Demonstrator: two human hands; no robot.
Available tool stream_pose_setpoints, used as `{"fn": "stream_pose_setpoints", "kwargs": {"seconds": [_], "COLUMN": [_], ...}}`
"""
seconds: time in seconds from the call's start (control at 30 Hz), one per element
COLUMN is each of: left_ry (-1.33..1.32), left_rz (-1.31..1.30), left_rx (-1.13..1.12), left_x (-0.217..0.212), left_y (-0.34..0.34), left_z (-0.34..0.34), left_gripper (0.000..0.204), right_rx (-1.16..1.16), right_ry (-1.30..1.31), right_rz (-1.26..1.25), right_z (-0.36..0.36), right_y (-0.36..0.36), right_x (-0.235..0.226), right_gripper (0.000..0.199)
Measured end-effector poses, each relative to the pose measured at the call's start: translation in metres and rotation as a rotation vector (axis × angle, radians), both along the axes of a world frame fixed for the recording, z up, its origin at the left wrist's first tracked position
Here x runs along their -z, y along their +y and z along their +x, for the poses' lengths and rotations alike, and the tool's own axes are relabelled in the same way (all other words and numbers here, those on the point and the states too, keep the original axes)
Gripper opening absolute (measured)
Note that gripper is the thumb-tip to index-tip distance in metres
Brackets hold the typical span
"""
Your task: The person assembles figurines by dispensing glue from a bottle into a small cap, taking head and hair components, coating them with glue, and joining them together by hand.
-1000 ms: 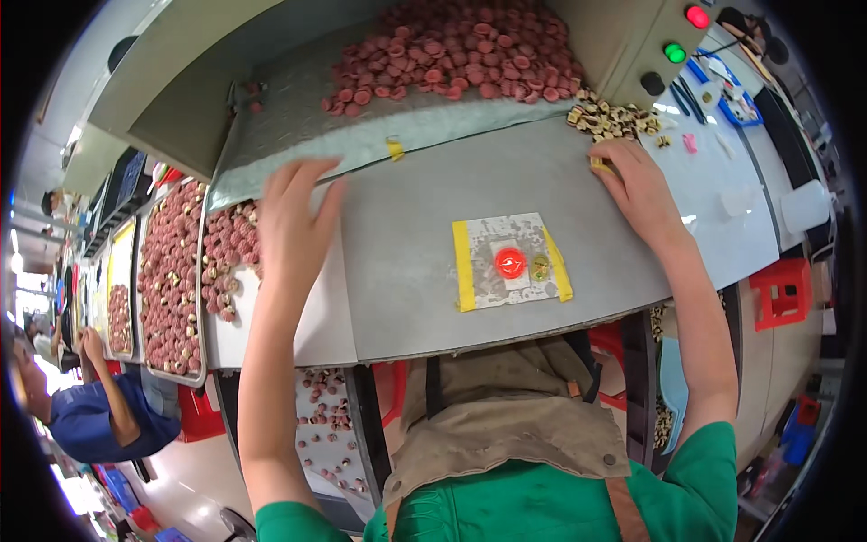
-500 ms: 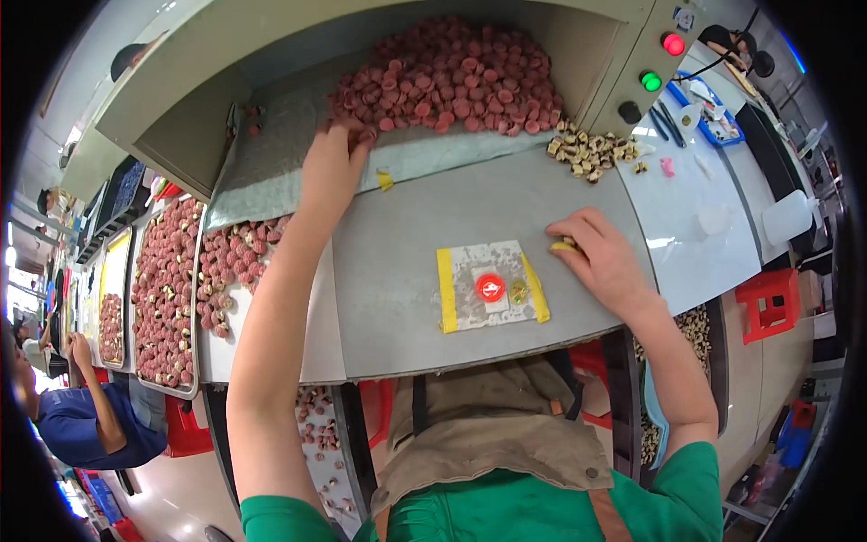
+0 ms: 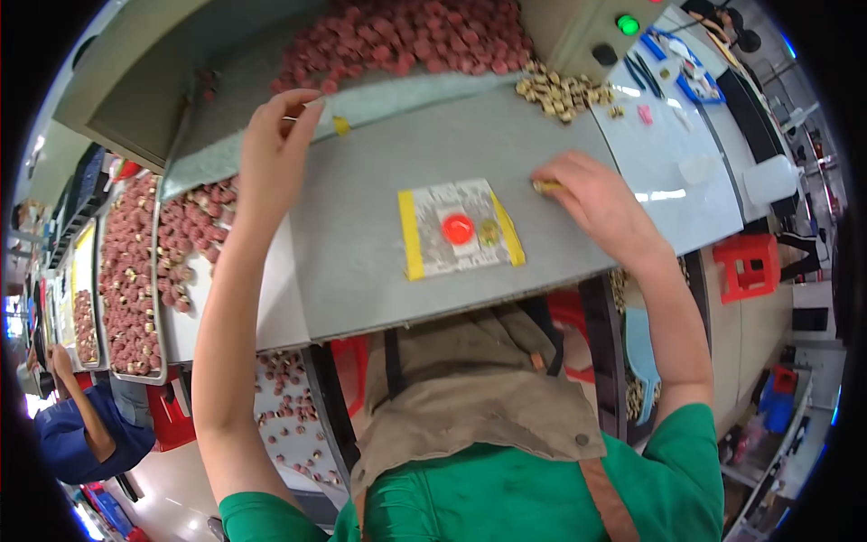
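My left hand (image 3: 273, 149) is raised in front of the pink cup-shaped pieces (image 3: 406, 41), thumb and fingers closed in a pinch; what is between the fingertips is too small to make out. My right hand (image 3: 601, 199) hovers over the grey tabletop (image 3: 352, 181), its fingertips closed on a small yellow piece (image 3: 545, 187). Between the hands lies a white plate with yellow tape strips (image 3: 414, 237). On it sit a bright red disc (image 3: 458, 229) and, just right of that, a small yellowish round piece (image 3: 489, 233).
A beige machine housing (image 3: 117, 108) frames the pink heap. Cream and dark pieces (image 3: 564, 93) lie at the far right of it. Trays of pink balls (image 3: 131, 280) stand at left. A pair of dark tweezers (image 3: 643, 77) and a white bottle (image 3: 769, 183) are at right.
The whole view has shifted. My left hand has drawn back from the edge of the pink heap. My right hand still holds the yellow piece beside the plate.
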State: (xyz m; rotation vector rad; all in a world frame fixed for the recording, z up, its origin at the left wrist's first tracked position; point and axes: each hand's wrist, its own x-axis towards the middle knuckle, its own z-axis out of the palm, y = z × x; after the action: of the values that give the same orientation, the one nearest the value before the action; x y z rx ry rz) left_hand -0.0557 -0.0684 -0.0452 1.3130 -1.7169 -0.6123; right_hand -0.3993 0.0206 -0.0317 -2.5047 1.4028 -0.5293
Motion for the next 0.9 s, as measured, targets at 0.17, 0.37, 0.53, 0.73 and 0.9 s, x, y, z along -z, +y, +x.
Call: {"fn": "stream_pose_setpoints", "kwargs": {"seconds": [0.17,0.37,0.53,0.73,0.9], "left_ry": [0.723,1.205,1.295,1.414,1.391], "left_rz": [0.506,0.705,0.699,0.69,0.696], "left_rx": [0.16,0.306,0.247,0.401,0.306], "left_x": [0.001,0.028,0.032,0.044,0.04], "left_y": [0.082,0.135,0.144,0.141,0.142], "left_z": [-0.039,-0.058,-0.061,-0.05,-0.053], "left_gripper": [0.031,0.033,0.033,0.033,0.034], "right_rx": [-0.026,-0.144,-0.118,-0.21,-0.128], "right_ry": [-0.149,-0.178,-0.158,-0.146,-0.121], "right_rz": [0.071,0.033,-0.019,0.017,-0.011], "right_z": [0.025,0.075,0.088,0.09,0.094], "right_y": [0.01,0.022,0.019,0.019,0.015], "right_x": [-0.005,0.012,0.024,0.021,0.027], "right_gripper": [0.017,0.02,0.02,0.022,0.023]}}
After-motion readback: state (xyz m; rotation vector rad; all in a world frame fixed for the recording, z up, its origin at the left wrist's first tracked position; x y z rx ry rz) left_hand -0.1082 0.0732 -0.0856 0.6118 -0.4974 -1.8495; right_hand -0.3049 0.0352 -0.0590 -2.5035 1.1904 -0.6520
